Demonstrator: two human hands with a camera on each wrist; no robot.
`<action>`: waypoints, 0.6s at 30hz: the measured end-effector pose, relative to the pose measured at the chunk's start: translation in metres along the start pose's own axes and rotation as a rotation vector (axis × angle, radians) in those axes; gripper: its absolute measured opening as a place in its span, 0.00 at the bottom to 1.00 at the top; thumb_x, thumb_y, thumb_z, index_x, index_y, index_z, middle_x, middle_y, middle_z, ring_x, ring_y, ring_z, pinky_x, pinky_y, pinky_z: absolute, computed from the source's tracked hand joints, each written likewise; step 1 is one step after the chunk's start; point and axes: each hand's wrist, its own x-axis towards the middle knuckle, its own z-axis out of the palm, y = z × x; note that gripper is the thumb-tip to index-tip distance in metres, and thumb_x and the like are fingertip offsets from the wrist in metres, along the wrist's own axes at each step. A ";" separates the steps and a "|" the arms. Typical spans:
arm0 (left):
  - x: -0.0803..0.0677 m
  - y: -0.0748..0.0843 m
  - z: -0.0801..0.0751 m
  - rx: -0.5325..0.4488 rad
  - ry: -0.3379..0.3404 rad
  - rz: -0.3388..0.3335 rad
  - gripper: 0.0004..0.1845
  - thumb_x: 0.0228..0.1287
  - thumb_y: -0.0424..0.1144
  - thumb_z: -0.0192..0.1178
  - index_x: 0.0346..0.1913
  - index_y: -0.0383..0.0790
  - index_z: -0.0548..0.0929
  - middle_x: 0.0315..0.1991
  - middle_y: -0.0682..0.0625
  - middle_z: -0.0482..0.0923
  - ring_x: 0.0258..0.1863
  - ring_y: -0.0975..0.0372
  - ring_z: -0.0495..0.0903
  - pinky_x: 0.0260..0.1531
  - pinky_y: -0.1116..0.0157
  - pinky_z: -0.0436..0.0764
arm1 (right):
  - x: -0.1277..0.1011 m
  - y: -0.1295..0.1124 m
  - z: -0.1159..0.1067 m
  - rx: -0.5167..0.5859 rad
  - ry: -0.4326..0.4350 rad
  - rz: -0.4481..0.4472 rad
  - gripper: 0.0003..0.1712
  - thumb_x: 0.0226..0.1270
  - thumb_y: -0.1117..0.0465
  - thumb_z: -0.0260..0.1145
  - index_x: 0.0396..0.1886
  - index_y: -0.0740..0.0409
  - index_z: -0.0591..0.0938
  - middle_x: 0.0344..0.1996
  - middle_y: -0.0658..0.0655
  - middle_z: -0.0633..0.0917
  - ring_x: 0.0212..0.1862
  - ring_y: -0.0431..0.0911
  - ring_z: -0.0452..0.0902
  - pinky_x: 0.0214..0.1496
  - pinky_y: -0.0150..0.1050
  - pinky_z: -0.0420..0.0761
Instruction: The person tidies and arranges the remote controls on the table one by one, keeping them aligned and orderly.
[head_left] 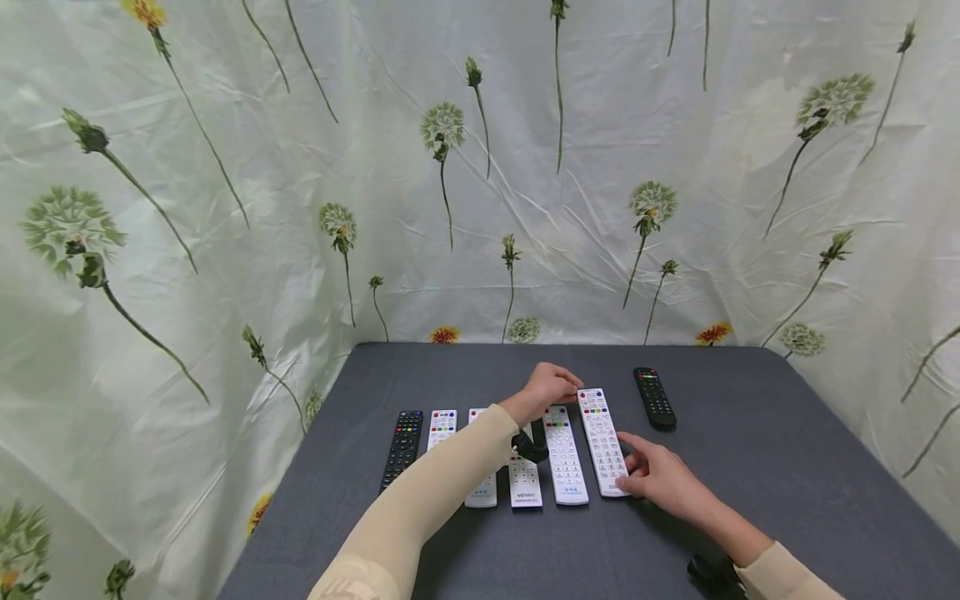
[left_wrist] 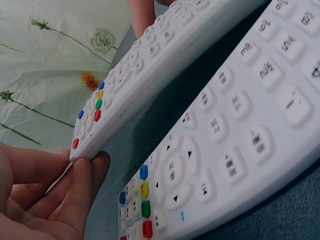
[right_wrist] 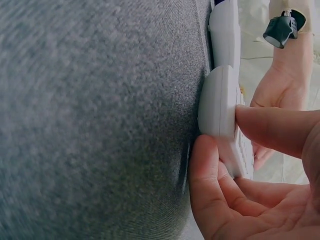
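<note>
Both hands hold one white remote control (head_left: 602, 442), the rightmost of a row, with its button side up. At its far end my left hand (head_left: 550, 390) pinches the corner; in the left wrist view the fingertips (left_wrist: 82, 172) meet at that end, beside the red button. My right hand (head_left: 663, 477) grips the near end, thumb on the top face and fingers along the side and below, as the right wrist view shows. Just left of it lies another white remote (head_left: 566, 458), which fills the lower right of the left wrist view.
More remotes continue the row leftward: white ones (head_left: 525, 487), partly covered by my left forearm, and a black one (head_left: 405, 437) at the end. A second black remote (head_left: 655, 398) lies apart at the right. Behind the grey table (head_left: 750, 417) hangs a flowered curtain (head_left: 420, 192).
</note>
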 end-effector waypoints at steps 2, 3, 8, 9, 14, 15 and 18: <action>0.001 -0.001 -0.001 0.003 -0.010 0.009 0.07 0.69 0.24 0.60 0.42 0.29 0.89 0.42 0.47 0.84 0.37 0.57 0.86 0.43 0.60 0.86 | 0.000 -0.001 0.000 -0.003 0.002 0.000 0.45 0.55 0.67 0.77 0.72 0.67 0.67 0.32 0.54 0.81 0.30 0.47 0.78 0.26 0.41 0.79; 0.001 -0.001 -0.001 0.004 -0.015 0.013 0.07 0.69 0.24 0.60 0.41 0.29 0.89 0.42 0.47 0.84 0.38 0.57 0.86 0.43 0.60 0.86 | -0.001 -0.001 0.000 -0.003 0.004 0.002 0.45 0.55 0.67 0.77 0.72 0.67 0.68 0.32 0.54 0.81 0.30 0.47 0.78 0.26 0.41 0.79; 0.002 -0.003 -0.002 0.050 -0.051 0.018 0.08 0.70 0.26 0.60 0.42 0.29 0.89 0.40 0.48 0.85 0.40 0.56 0.86 0.45 0.60 0.86 | -0.003 -0.003 0.000 -0.015 0.023 0.011 0.41 0.56 0.65 0.77 0.70 0.67 0.71 0.34 0.54 0.81 0.30 0.46 0.78 0.27 0.41 0.79; 0.002 -0.003 -0.002 0.061 -0.052 0.012 0.08 0.70 0.26 0.59 0.43 0.29 0.89 0.39 0.48 0.85 0.40 0.56 0.86 0.45 0.60 0.86 | -0.004 -0.003 0.000 -0.018 0.028 0.012 0.40 0.57 0.65 0.77 0.69 0.67 0.72 0.35 0.54 0.81 0.31 0.46 0.78 0.27 0.41 0.80; 0.003 -0.002 0.000 0.082 -0.061 -0.014 0.09 0.69 0.25 0.59 0.45 0.30 0.89 0.38 0.49 0.85 0.40 0.57 0.85 0.44 0.59 0.86 | -0.004 -0.001 0.001 -0.021 0.046 0.019 0.36 0.57 0.64 0.77 0.66 0.66 0.76 0.37 0.55 0.81 0.31 0.45 0.79 0.28 0.41 0.81; 0.003 -0.002 0.000 0.081 -0.063 -0.016 0.09 0.69 0.25 0.59 0.45 0.30 0.89 0.38 0.49 0.85 0.40 0.58 0.85 0.45 0.59 0.85 | -0.004 -0.002 0.002 -0.020 0.046 0.021 0.36 0.57 0.64 0.77 0.66 0.66 0.76 0.37 0.55 0.81 0.31 0.45 0.79 0.28 0.41 0.81; 0.003 -0.002 -0.001 0.079 -0.074 -0.018 0.09 0.70 0.26 0.59 0.46 0.30 0.88 0.39 0.49 0.85 0.41 0.57 0.85 0.45 0.59 0.85 | -0.004 -0.002 0.002 -0.023 0.048 0.026 0.36 0.57 0.64 0.77 0.65 0.67 0.76 0.37 0.54 0.82 0.31 0.45 0.79 0.28 0.41 0.81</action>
